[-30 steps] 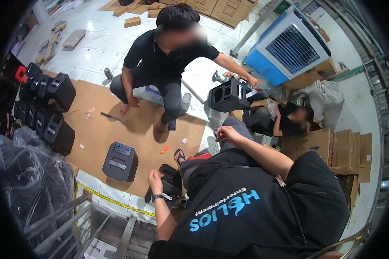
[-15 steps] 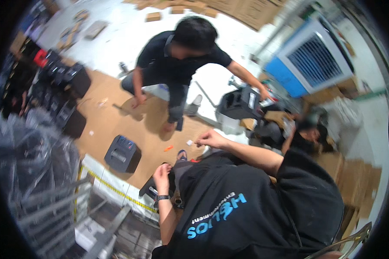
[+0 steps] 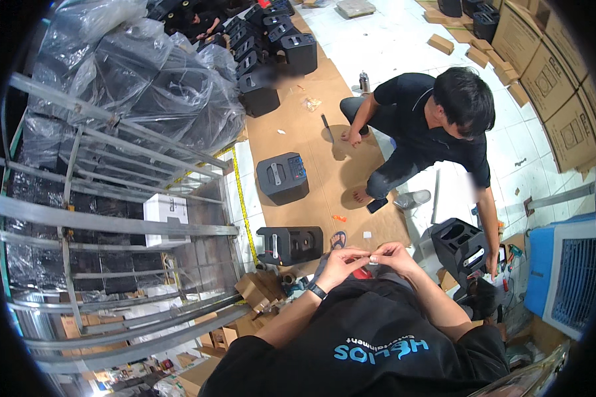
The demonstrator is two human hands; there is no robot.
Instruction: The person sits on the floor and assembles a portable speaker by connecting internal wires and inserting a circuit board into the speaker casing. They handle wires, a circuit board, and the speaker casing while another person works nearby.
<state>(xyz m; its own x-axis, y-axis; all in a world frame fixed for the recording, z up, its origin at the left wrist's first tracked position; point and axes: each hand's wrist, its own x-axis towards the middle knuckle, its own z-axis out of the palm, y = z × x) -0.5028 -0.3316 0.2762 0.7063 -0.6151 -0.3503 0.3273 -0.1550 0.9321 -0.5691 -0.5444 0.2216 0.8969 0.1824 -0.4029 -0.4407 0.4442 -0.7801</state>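
Observation:
My left hand, with a dark band at the wrist, and my right hand meet in front of my body. Both are closed in a pinch, fingertips together at a small whitish piece; its kind is too small to tell. Left of my hands a black speaker cabinet lies with a round hole facing me. Farther off stands another black speaker box with a handle and a control panel. Something red shows just below my left fingers.
A co-worker crouches ahead on brown cardboard, one hand beside a black cabinet at right. A phone and a sandal lie near. Metal rails fill the left; a blue air cooler stands right.
My view has swung to the right and levelled. My hands, apart before, have come together at the fingertips. The co-worker still crouches with an arm reaching by the cabinet.

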